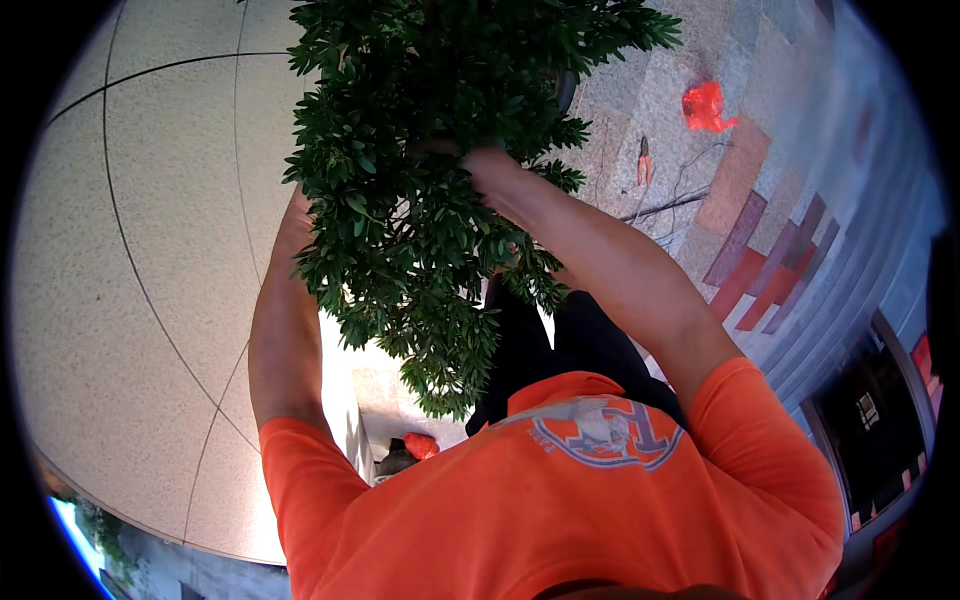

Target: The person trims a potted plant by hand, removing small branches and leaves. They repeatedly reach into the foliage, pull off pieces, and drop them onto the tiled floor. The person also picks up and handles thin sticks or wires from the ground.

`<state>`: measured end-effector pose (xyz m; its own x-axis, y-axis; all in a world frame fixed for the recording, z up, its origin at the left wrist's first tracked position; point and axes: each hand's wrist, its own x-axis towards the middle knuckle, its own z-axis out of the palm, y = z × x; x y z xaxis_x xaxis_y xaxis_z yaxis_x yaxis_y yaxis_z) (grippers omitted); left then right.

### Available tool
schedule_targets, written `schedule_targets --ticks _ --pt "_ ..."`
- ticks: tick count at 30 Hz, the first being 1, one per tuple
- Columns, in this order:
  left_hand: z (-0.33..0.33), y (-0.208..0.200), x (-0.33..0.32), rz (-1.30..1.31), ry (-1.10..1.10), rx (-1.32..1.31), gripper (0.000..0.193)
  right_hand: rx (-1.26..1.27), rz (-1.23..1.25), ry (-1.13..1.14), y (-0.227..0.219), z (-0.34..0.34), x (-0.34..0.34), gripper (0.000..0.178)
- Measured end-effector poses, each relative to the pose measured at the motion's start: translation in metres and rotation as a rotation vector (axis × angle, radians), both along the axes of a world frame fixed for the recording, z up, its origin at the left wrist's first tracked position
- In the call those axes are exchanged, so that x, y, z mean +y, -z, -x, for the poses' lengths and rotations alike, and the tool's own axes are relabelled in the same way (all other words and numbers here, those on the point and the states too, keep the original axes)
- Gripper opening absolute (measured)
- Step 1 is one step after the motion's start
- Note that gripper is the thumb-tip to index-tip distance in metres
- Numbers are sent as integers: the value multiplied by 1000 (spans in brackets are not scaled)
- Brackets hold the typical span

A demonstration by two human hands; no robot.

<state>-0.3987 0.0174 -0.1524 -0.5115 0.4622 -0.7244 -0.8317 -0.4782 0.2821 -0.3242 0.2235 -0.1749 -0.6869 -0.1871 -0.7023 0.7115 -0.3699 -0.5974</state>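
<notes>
A dense, dark green leafy shrub (420,230) fills the upper middle of the head view, with one clump hanging down toward my legs. My right hand (487,166) reaches into its leaves from the right. Its fingers are mostly hidden and slightly blurred, so their grip does not show. On the shrub's left side my left forearm (290,290) goes up behind the foliage. The leaves cover the left hand, and whatever it touches is out of sight.
A pale stone-like wall (170,250) runs along the left. Red-handled pliers (643,163), thin dark wires (680,190) and a crumpled red plastic bag (705,107) lie on the paving at right. Another red thing (421,445) sits by a dark object below. Steps (850,270) rise at far right.
</notes>
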Motion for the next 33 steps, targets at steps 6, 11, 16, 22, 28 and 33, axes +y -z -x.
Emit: schedule_targets --ticks 6,11,16,22,28,33 --pt "-2 0 -3 -11 -21 -2 45 312 -620 -300 -65 24 -8 27" --pt "-5 0 -8 -14 21 67 46 666 -836 -525 -46 5 2 30" --pt "-8 -1 -12 -9 59 100 47 -94 -48 7 -53 3 14 25" --pt "-14 -4 -15 9 124 150 48 -213 49 60 -29 -2 9 26" --pt "-7 11 -13 11 204 275 50 -117 107 89 -5 -5 -7 26" --pt "-8 9 -8 69 191 217 49 -53 81 73 20 -10 -8 24"
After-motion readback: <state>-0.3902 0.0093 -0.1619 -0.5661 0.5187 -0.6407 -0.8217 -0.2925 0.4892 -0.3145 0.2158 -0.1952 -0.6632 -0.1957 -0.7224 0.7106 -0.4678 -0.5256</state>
